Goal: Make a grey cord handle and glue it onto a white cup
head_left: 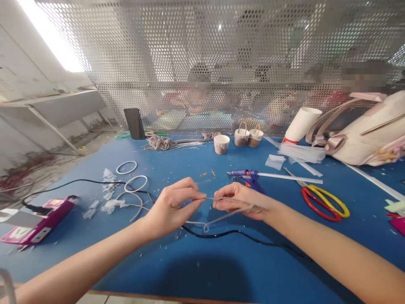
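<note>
The left hand (177,202) pinches thumb and index finger together on a thin grey cord (221,218), and the right hand (240,200) nips it too, its fingers curled in and nearly closed. A short length spans the narrow gap between the two sets of fingertips; more cord runs back along the right hand to the wrist and hangs below in a slack line with a small loop. Under the hands, a black cable (218,235) crosses the blue tabletop (133,270), and a dark shadow falls on the stretch between it and the near edge, over which both forearms reach. Just beyond the right hand lies a blue glue gun (245,174) with a glue stick in its back, then red-and-yellow scissors (311,187), limiting the room on that side. To the left, near the left wrist, are a white ring (136,176), a second one farther back, and translucent scraps (110,205); a magenta power strip (47,223) sits by the left edge. Along the far edge stand a smartphone (134,123), a heap of cord (160,142), a small wrapped cup (221,145), two more with handles, stacked paper cups (302,123) and a pale bag (370,131). A perforated metal panel (190,42) closes off that side, blurred people showing through it; another table (57,105) stands apart at left.
</note>
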